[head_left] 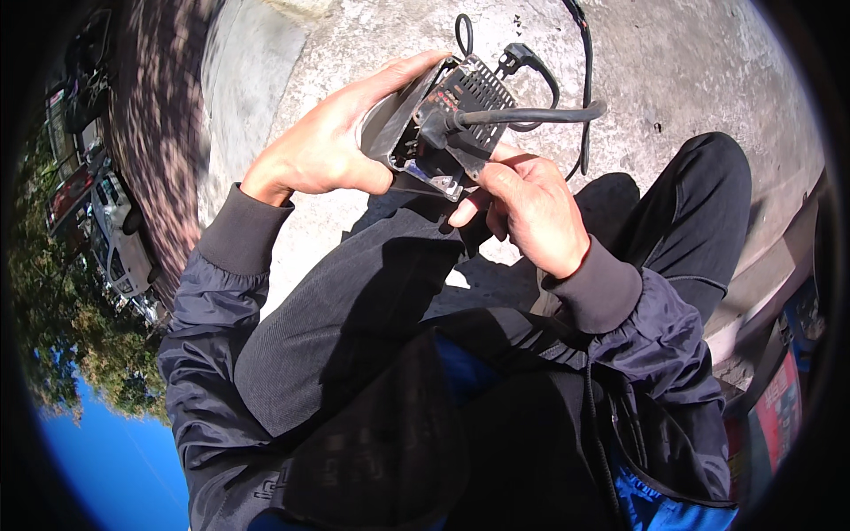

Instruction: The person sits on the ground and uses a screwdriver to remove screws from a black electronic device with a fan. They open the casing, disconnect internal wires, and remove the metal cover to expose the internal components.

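Above my lap is a box-shaped electrical device, its metal housing gripped by my left hand, thumb below and fingers over the top. A black vented end plate stands tilted away from the housing's end, and dark inner parts show in the gap. Through this plate runs a thick black cable, which curves off to the right. My right hand is closed at the plate's lower corner, thumb and fingers pinching it. What lies behind those fingers is hidden.
Beyond the device, a black plug with its cord lies on the sunlit concrete. Another thin black cable runs beside it. My bent legs are below the hands. Parked cars and trees stand far left, and a red panel is at lower right.
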`<state>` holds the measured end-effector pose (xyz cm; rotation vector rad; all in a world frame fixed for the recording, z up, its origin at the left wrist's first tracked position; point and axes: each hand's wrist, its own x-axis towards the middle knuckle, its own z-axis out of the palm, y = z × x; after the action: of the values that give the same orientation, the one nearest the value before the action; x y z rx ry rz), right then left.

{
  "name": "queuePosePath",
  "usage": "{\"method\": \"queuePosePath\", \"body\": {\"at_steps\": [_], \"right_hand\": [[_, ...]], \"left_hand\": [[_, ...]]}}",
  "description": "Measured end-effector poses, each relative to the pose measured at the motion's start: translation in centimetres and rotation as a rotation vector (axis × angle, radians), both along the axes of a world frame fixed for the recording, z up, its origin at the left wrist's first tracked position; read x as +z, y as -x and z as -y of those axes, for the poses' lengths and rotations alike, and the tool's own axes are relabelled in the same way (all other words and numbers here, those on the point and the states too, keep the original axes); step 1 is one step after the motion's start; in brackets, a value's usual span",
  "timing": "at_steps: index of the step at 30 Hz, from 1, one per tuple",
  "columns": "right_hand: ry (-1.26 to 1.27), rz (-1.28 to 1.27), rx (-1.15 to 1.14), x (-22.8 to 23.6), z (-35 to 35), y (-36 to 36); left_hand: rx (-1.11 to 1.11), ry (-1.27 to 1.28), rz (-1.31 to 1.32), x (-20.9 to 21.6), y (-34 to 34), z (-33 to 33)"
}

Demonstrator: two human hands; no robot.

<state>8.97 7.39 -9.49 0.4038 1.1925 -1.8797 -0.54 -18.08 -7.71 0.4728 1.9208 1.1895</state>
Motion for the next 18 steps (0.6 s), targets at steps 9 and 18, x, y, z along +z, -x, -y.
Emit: {"method": "queuePosePath", "body": {"at_steps": [9, 18], "right_hand": [[-0.048, 0.04, 0.008, -0.9, -0.8, 0.6], [-0.241, -0.252, 0.046, -1.3, -1.5, 0.4]], "left_hand": [[0.109, -0.104, 0.46, -2.1, -0.1, 0.7], [0.148, -0.204, 0.69, -3.7, -0.1, 3.5]]}}
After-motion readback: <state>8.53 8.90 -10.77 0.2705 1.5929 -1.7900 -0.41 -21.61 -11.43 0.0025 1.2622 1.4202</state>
